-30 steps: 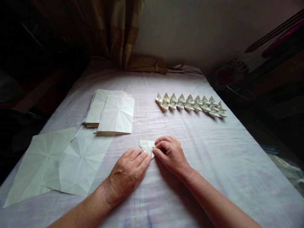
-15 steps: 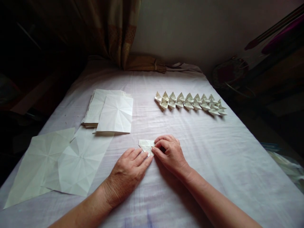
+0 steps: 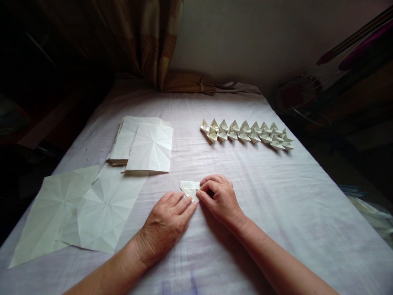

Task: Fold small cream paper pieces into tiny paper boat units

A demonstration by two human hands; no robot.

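Note:
A small piece of folded white paper [image 3: 189, 186] lies on the sheet in front of me, partly covered by my fingers. My left hand [image 3: 172, 211] rests palm down, its fingers stretched out and fingertips pressing on the near left edge of the paper. At the paper's right side, my right hand [image 3: 219, 196] pinches its edge between thumb and index finger. The pinched part is mostly hidden by the fingers.
Two large creased paper sheets [image 3: 101, 209] overlap at the left. Behind them is a paper stack [image 3: 123, 137] with a creased sheet [image 3: 150, 147] on top. Several pointed folded paper pieces [image 3: 245, 133] stand in rows at the back right. A curtain [image 3: 159, 49] hangs behind.

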